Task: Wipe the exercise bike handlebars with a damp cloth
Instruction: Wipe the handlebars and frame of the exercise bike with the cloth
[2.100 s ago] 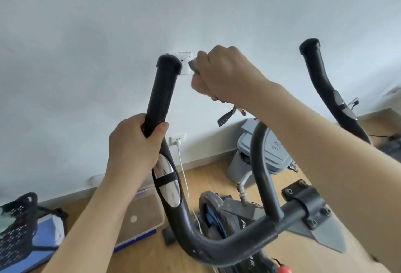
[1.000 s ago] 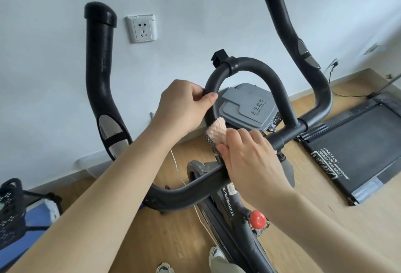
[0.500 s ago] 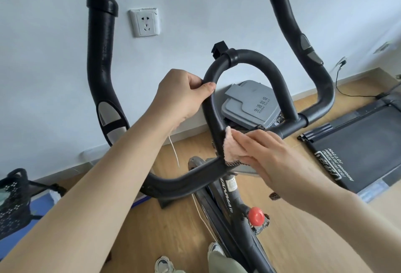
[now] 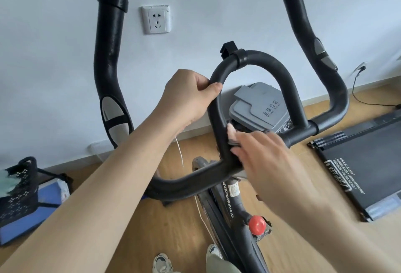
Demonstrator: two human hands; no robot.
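Observation:
The black handlebars [image 4: 186,182] have two upright horns and a centre loop [image 4: 263,59]. My left hand [image 4: 191,94] grips the upper left curve of that loop, thumb over the bar. My right hand [image 4: 267,157] holds a pink cloth [image 4: 230,130] against the inner side of the loop's left leg, just above the crossbar. Only a small pink edge and a dark trim of the cloth show past my fingers; the rest is hidden under the hand, which is blurred.
A grey lidded bin [image 4: 260,107] stands behind the loop by the wall. A treadmill [image 4: 358,164] lies on the floor at right. A black basket [image 4: 17,186] sits at lower left. Below the bars are the bike frame and its red knob [image 4: 257,224].
My left hand left the left horn and took the centre loop. My right hand brought the cloth down from the horn tip and now rubs it up the loop's left leg.

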